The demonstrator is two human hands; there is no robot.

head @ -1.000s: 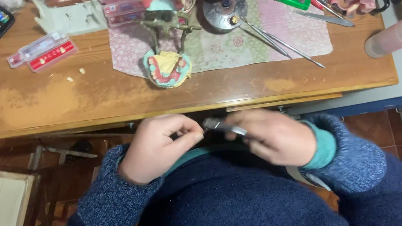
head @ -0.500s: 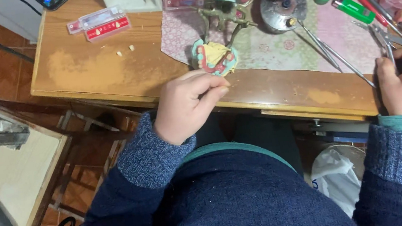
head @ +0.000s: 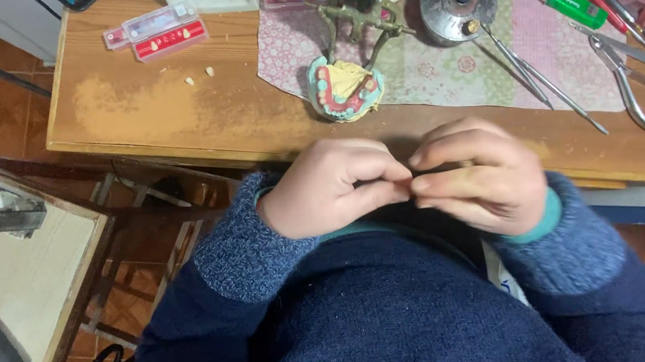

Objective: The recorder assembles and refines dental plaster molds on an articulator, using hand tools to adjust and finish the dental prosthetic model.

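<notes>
Below the table edge (head: 176, 152), the left hand (head: 331, 188) and right hand (head: 478, 177) meet fingertip to fingertip, fingers curled and pinched shut on something too small to make out, just in front of the denture model (head: 344, 87) beside the burner (head: 457, 3) and pliers (head: 631, 81).

Even, warm indoor light gives soft shadows beside the pliers (head: 632, 85), while the right hand (head: 478, 177) is motion-blurred.
</notes>
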